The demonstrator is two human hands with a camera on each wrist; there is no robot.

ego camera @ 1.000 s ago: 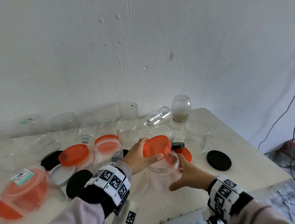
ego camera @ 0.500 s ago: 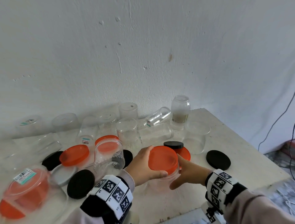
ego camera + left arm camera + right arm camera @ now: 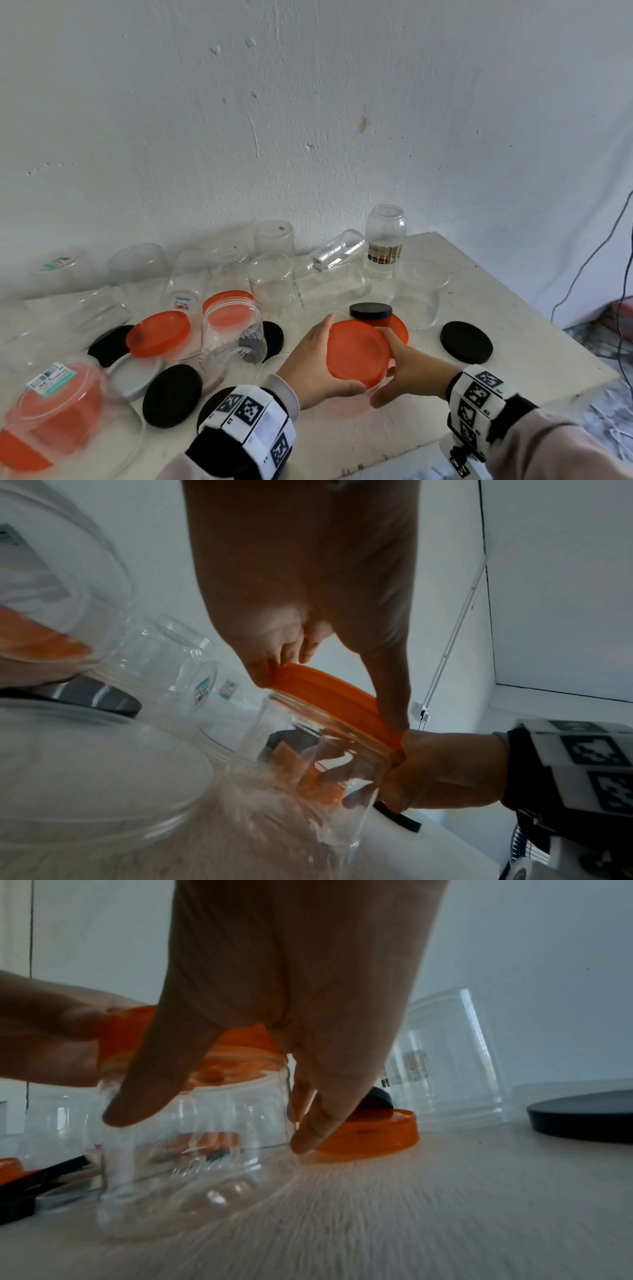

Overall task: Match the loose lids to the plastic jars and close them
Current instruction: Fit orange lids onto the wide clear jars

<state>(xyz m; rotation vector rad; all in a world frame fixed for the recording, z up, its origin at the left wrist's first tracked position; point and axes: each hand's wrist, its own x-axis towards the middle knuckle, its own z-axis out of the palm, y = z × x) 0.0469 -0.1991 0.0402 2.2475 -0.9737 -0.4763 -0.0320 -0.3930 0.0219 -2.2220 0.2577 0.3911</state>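
Now the orange lid (image 3: 356, 353) is sitting on the clear jar (image 3: 192, 1145), no longer tilted above it. Left hand (image 3: 317, 368) is gripping the lid; right hand (image 3: 409, 371) is gripping the jar.

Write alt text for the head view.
Left hand holds an orange lid on top of a clear jar that the right hand steadies on a white table. Around them lie more clear jars and loose orange and black lids.
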